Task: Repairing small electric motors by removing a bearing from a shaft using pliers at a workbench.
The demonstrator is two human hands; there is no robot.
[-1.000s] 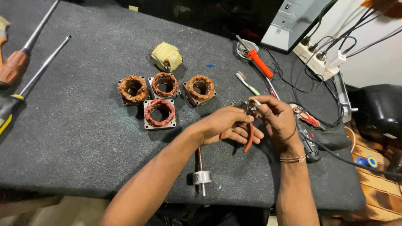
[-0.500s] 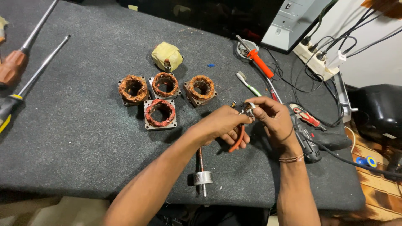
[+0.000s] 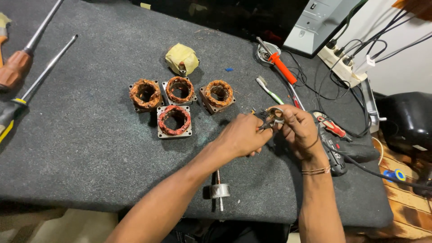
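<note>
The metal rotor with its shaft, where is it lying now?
In the head view, the rotor lies near the mat's front edge, beside the left forearm, below both hands.

You're at a repair workshop bench: stators (image 3: 174,101), screwdrivers (image 3: 27,58) (long ones), a power strip (image 3: 342,67).

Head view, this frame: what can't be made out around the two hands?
- Small part between left hand and right hand: fingers cover most of it; kind unclear.
- Tool in the left hand: only dark tips show, handles hidden in the palm.
- Screwdrivers: handles cut off by the left edge.
- Rotor shaft: upper end hidden under the left forearm.
</note>
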